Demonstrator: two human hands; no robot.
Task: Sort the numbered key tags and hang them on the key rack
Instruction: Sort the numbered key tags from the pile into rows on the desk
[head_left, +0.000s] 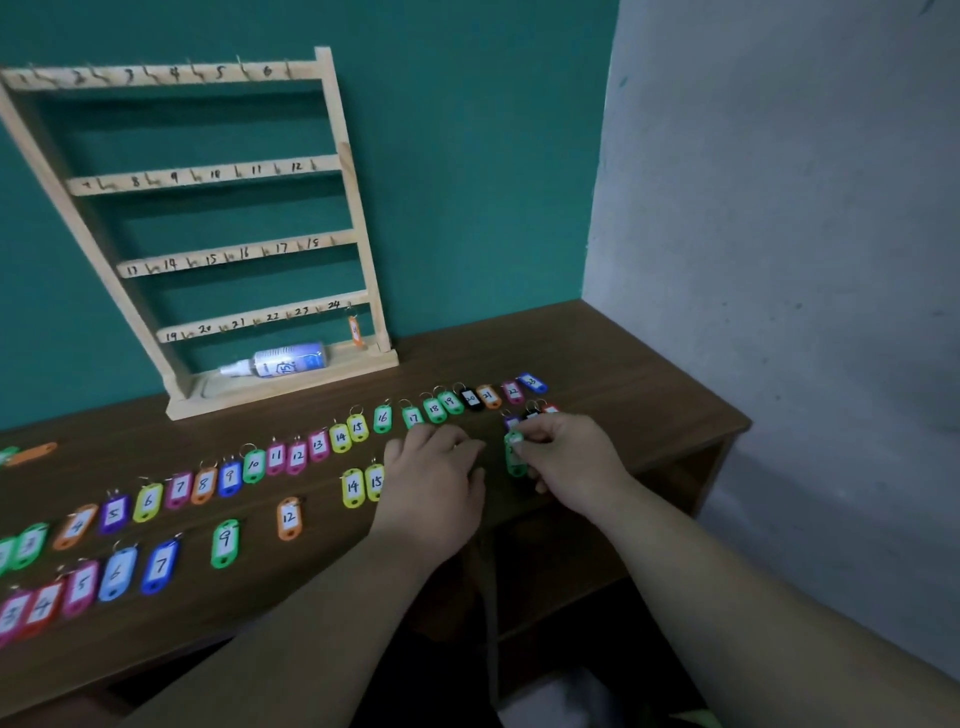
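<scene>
Your right hand (571, 457) pinches the green plastic key tag (516, 460) at its top, on the brown wooden desk (623, 364); your left hand (436, 475) rests flat, released. The tag is probably light, stiff and slippery: grip the top end.
</scene>
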